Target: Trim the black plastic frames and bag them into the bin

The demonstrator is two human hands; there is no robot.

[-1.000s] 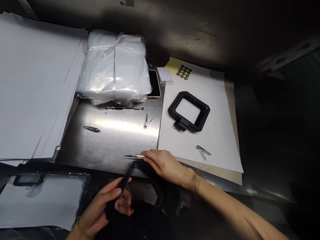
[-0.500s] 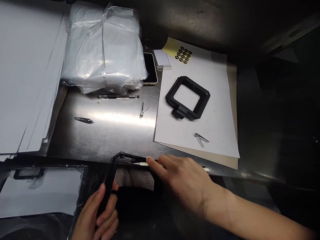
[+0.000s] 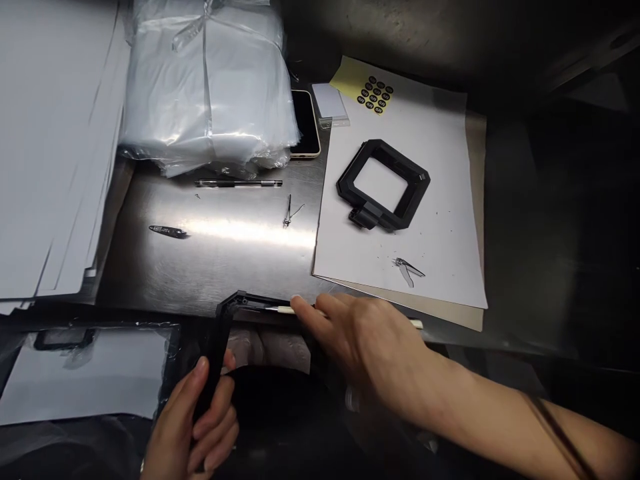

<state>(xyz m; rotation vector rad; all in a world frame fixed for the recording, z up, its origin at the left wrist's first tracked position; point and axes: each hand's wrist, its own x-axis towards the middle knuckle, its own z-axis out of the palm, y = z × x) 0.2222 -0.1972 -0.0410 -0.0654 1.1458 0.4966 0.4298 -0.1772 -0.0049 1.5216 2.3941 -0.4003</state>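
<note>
My left hand (image 3: 200,420) is closed round one side of a black angular frame (image 3: 216,353), held upright at the table's near edge. In my right hand (image 3: 365,340) is a slim white-handled tool (image 3: 284,310) with a thin pointed tip. That tip lies along the inside of the frame's top bar, near its left corner; whether it touches cannot be made out. My right hand hides the frame's right part. Farther off, a second black frame (image 3: 413,203) with a clip-like piece rests on white paper (image 3: 445,147). Nail clippers (image 3: 409,268) lie open near it among dark crumbs.
A tied bundle of clear plastic bags (image 3: 245,80) sits beside a phone (image 3: 306,127). A pen (image 3: 240,183), more clippers (image 3: 289,213) and a small dark piece (image 3: 169,231) lie on the metal table. Round stickers (image 3: 375,95) top the paper. White sheets (image 3: 50,133) are stacked left.
The camera view has shifted slightly, so the table things sit higher in the picture. Both hands keep their holds, and the tool's tip stays near the same corner of the frame.
</note>
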